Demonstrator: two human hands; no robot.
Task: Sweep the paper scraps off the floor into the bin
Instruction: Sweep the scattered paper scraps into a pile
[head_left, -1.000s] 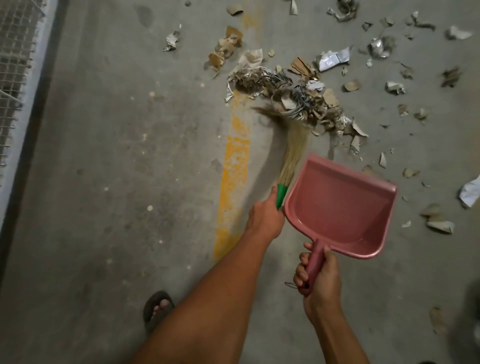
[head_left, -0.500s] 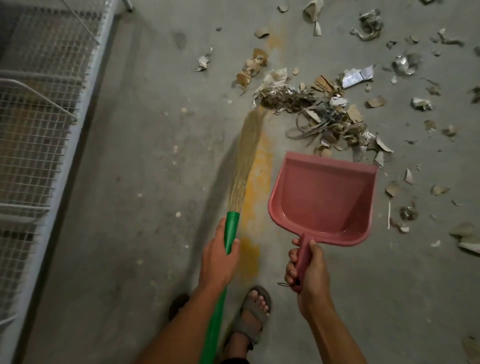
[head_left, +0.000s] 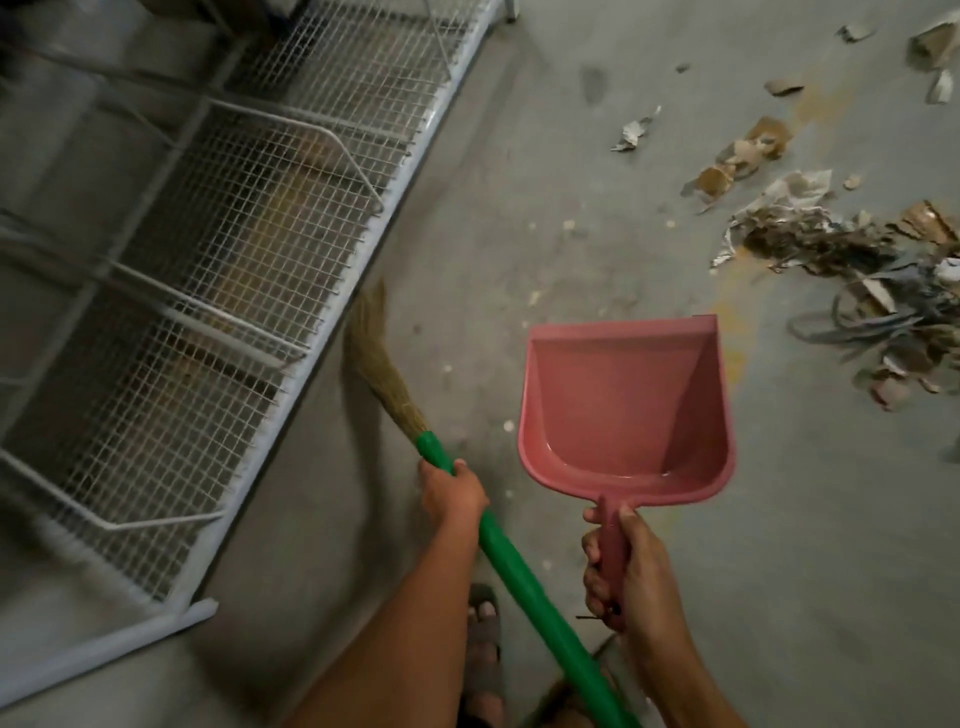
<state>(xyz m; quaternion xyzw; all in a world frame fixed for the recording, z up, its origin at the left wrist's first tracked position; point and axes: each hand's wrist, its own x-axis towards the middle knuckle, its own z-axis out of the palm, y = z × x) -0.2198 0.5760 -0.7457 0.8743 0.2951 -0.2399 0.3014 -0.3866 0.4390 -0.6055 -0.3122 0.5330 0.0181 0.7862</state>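
Note:
My left hand (head_left: 451, 491) grips the green handle of a broom (head_left: 511, 561) just below its straw head (head_left: 376, 364), which points up and left toward the wire rack. My right hand (head_left: 621, 561) holds the handle of a pink dustpan (head_left: 623, 415), empty and raised over the concrete floor. A pile of paper and cardboard scraps (head_left: 852, 270) lies at the right, apart from both broom and dustpan. More loose scraps (head_left: 748, 150) are scattered above it. No bin is in view.
A white wire-mesh rack (head_left: 223, 270) runs along the left side, its frame edge close to the broom head. My sandalled foot (head_left: 483, 649) shows at the bottom. Faded yellow paint marks the floor near the scraps.
The view has swung left, bringing the rack into view. The broom head has moved away from the scrap pile toward the rack. The dustpan stays in my right hand, now farther from the scraps.

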